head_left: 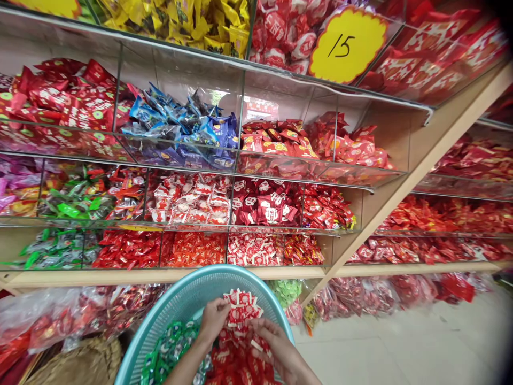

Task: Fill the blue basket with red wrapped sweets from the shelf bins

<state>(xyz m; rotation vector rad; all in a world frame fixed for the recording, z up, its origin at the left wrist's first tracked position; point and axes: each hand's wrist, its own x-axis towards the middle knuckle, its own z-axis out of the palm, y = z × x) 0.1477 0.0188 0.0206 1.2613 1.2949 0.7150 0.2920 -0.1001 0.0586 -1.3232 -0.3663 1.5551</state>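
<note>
A teal plastic basket (pixel 180 299) sits low in the middle, holding green-wrapped sweets (pixel 168 347) on its left and red-and-white wrapped sweets (pixel 236 358) on its right. My left hand (pixel 212 318) and my right hand (pixel 266 337) are both inside the basket, fingers curled around a bunch of the red-and-white sweets (pixel 242 310) lifted just above the pile. Each hand grips one side of the bunch.
Clear-fronted shelf bins (pixel 240 160) full of red, blue, green and yellow wrapped sweets fill the wall ahead. A yellow price sign reading 15 (pixel 347 45) hangs upper right. Bagged sweets (pixel 60 321) and a woven basket (pixel 80 363) lie lower left. Tiled floor (pixel 401 342) opens to the right.
</note>
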